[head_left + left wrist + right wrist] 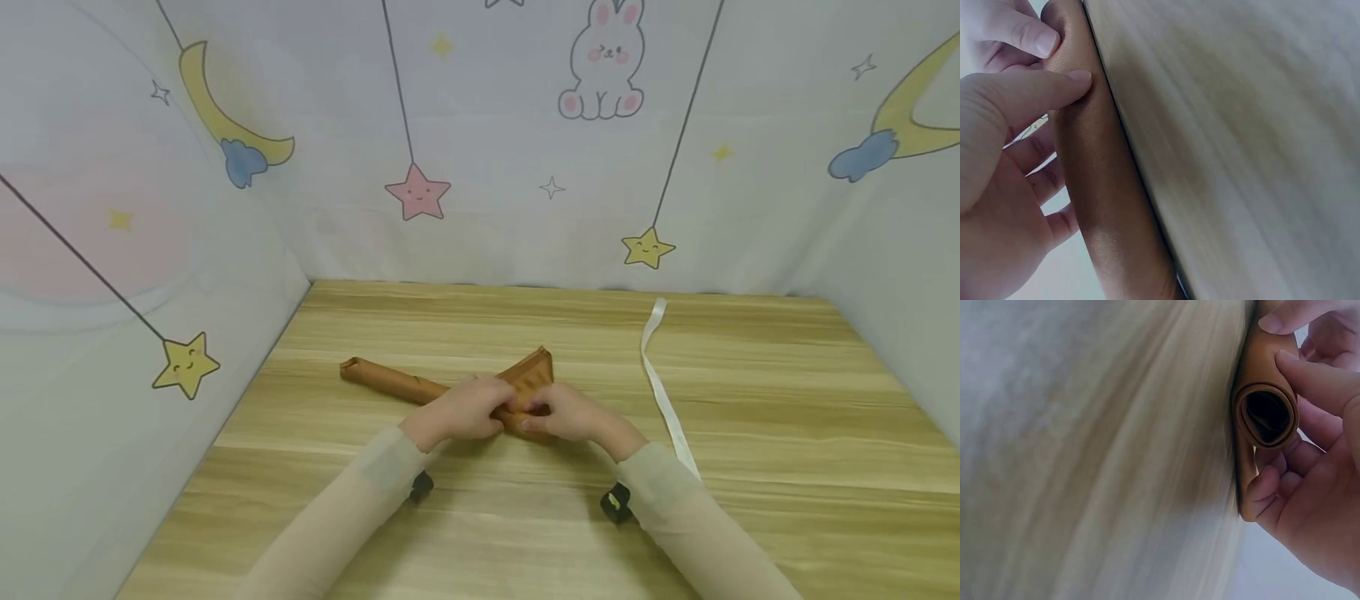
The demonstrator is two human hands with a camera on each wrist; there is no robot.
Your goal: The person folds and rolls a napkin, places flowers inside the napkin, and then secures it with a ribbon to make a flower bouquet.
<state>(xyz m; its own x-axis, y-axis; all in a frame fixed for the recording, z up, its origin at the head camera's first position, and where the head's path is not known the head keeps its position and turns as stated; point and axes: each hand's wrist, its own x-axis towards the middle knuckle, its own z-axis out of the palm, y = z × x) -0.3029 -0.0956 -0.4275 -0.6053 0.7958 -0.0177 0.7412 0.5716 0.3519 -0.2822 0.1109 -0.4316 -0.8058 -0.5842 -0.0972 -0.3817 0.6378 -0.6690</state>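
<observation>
A brown, satin-like cloth point(393, 382) lies across the table, rolled into a long tube that reaches left of my hands. A flat pointed part point(542, 364) of it sticks out behind my fingers. My left hand point(474, 408) holds the roll near its right part; in the left wrist view its thumb presses the cloth point(1100, 181) with the fingers behind. Close beside it, my right hand point(572, 412) pinches the roll near its right end. The right wrist view shows the hollow, layered end of the rolled cloth point(1243, 403), with right fingers under it.
A white ribbon point(660, 383) runs lengthwise on the wooden table point(787, 400) to the right, partly behind my right sleeve. Small black devices point(617, 503) sit at the wrists. A printed fabric backdrop point(495, 167) rises behind the table and along its sides.
</observation>
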